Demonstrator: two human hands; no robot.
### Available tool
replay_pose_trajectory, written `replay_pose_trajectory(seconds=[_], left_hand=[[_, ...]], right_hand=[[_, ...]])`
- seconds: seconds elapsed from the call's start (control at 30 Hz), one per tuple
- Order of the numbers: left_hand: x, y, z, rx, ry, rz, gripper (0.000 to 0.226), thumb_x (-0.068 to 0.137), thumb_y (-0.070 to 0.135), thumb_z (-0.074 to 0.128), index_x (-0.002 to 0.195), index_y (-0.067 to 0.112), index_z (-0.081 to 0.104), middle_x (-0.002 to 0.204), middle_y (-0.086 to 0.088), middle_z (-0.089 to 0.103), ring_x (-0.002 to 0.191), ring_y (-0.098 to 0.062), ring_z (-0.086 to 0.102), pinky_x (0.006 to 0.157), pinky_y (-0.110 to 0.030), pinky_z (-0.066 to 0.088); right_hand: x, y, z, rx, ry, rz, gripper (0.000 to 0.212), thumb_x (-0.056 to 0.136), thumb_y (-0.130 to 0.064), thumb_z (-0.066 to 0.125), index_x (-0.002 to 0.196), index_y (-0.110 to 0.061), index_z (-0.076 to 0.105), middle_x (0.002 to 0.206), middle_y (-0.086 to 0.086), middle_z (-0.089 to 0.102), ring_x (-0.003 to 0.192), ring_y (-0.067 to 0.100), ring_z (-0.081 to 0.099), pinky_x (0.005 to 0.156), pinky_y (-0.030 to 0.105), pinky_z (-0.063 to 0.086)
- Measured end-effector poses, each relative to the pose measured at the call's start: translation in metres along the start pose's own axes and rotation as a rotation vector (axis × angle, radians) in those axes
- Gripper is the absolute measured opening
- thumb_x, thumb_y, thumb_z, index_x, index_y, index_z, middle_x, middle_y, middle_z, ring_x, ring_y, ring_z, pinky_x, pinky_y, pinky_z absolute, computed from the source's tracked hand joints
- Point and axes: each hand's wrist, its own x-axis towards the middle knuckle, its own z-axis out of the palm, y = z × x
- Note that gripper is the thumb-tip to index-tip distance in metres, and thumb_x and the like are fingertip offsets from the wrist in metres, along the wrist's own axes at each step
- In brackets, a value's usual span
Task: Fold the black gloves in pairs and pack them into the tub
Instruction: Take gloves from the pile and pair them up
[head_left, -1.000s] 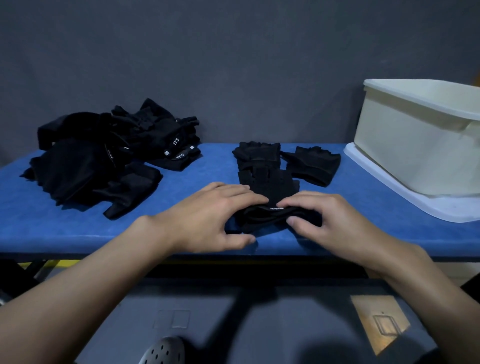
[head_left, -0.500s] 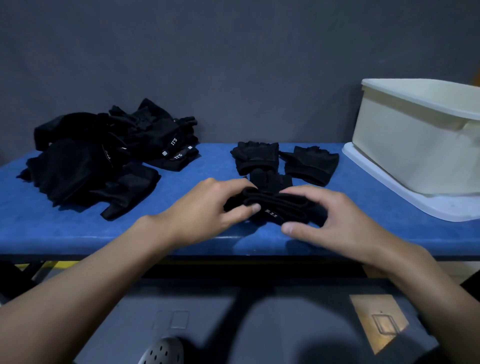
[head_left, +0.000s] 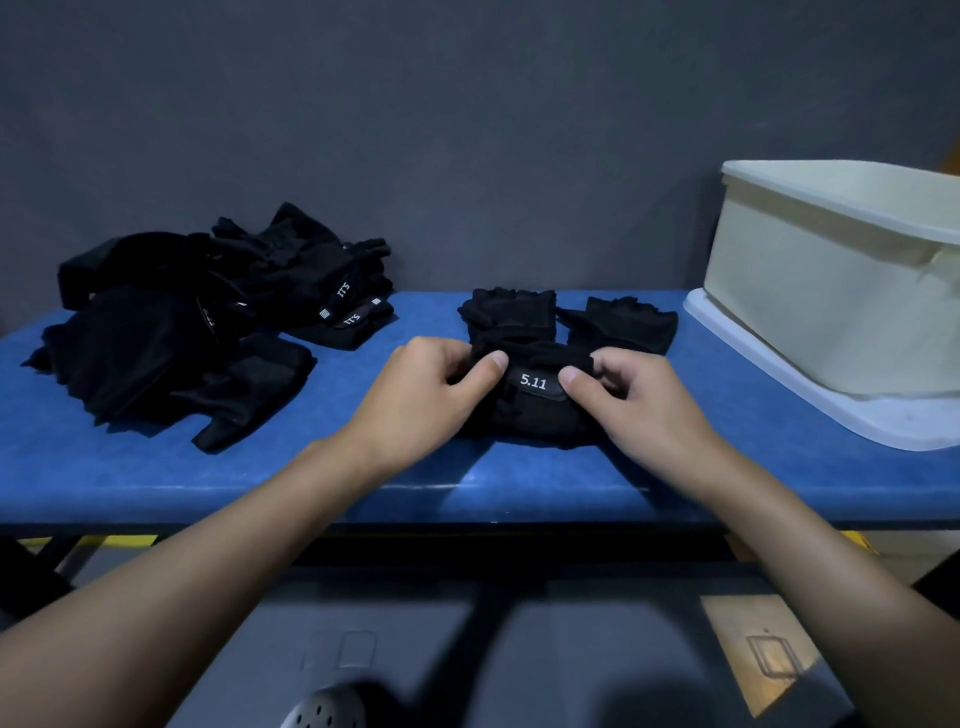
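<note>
— Grey wall behind, blue worktop (head_left: 156, 467) in front of you. Where are your hands?

— Both forearms reach in from below and meet at the middle. Your left hand (head_left: 421, 395) and right hand (head_left: 644, 410) lie knuckles up with the fingers curled. Each thumb presses on the folded pair (head_left: 535, 415), one either side of its white 5.11 label (head_left: 533, 382).

— So the grip?

— Both hands are grasping that pair, pinching it between thumb and fingers. It rests on the worktop, near your edge.

— And the rest?

— Two more gloves lie just behind it. The back glove (head_left: 511, 312) touches the pair, and the right glove (head_left: 623, 325) lies beside that one. A loose pile (head_left: 171, 332) of gloves sits well apart at your left. The tub (head_left: 831, 291) stands at your right on a white tray (head_left: 779, 384), apart from both hands. You can't see into it from this angle.
</note>
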Motion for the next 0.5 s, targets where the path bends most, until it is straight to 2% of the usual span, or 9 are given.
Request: replay_pose_trajectory(seconds=[0.07,0.13,0.17,0.27,0.33,0.4,0.5], left_hand=[[0.002,0.0,0.003,-0.042,0.024,-0.034,0.045,0.086,0.06,0.053,0.089,0.02,0.071,0.079,-0.014,0.073,0.077,-0.035,0.068,0.071,-0.052,0.055],[0.004,0.0,0.006,-0.051,0.051,-0.047,0.027,0.091,0.05,0.059,0.094,0.025,0.068,0.075,-0.009,0.072,0.072,-0.032,0.067,0.069,-0.048,0.056],[0.005,-0.001,0.008,-0.032,0.068,-0.044,0.021,0.093,0.045,0.06,0.098,0.026,0.066,0.076,-0.004,0.072,0.072,-0.026,0.067,0.069,-0.042,0.056],[0.006,-0.002,0.009,0.06,0.113,-0.051,0.021,0.095,0.04,0.061,0.11,0.025,0.062,0.095,0.013,0.063,0.078,-0.002,0.06,0.069,-0.012,0.044],[0.008,-0.003,0.009,0.075,0.117,-0.046,0.021,0.095,0.039,0.062,0.109,0.023,0.065,0.099,0.016,0.063,0.078,0.005,0.057,0.066,-0.005,0.04],[0.009,-0.003,0.009,0.08,0.118,-0.047,0.018,0.094,0.037,0.064,0.105,0.023,0.067,0.094,0.018,0.064,0.075,0.01,0.057,0.066,-0.003,0.039],[0.011,-0.002,0.01,0.078,0.133,-0.049,0.015,0.092,0.035,0.066,0.1,0.022,0.068,0.089,0.017,0.064,0.072,0.009,0.058,0.063,-0.005,0.04]], right_hand=[[0.004,0.003,0.003,0.0,0.01,0.014,0.04,0.092,-0.039,0.063,0.078,-0.002,0.059,0.073,0.022,0.064,0.061,0.023,0.051,0.063,0.045,0.047],[0.007,0.005,0.006,-0.027,0.039,0.022,0.04,0.091,-0.038,0.064,0.079,-0.001,0.059,0.073,0.025,0.063,0.059,0.031,0.051,0.063,0.044,0.048],[0.008,0.006,0.007,-0.04,0.052,0.025,0.036,0.091,-0.037,0.065,0.078,-0.003,0.06,0.069,0.023,0.063,0.057,0.032,0.049,0.06,0.041,0.047],[0.011,0.008,0.009,-0.068,0.087,0.024,0.019,0.09,-0.034,0.067,0.086,-0.016,0.062,0.058,0.009,0.059,0.052,0.009,0.046,0.061,0.027,0.042],[0.012,0.008,0.012,-0.099,0.133,0.029,0.019,0.088,-0.032,0.069,0.1,-0.023,0.058,0.064,-0.005,0.058,0.054,0.003,0.047,0.063,0.022,0.044],[0.01,0.008,0.015,-0.136,0.188,0.008,0.033,0.086,-0.033,0.07,0.115,-0.028,0.053,0.087,-0.01,0.055,0.064,0.004,0.051,0.07,0.025,0.048],[0.007,0.006,0.016,-0.248,0.205,-0.143,0.04,0.084,-0.045,0.063,0.121,-0.031,0.056,0.114,-0.011,0.047,0.101,0.007,0.053,0.093,0.032,0.045]])
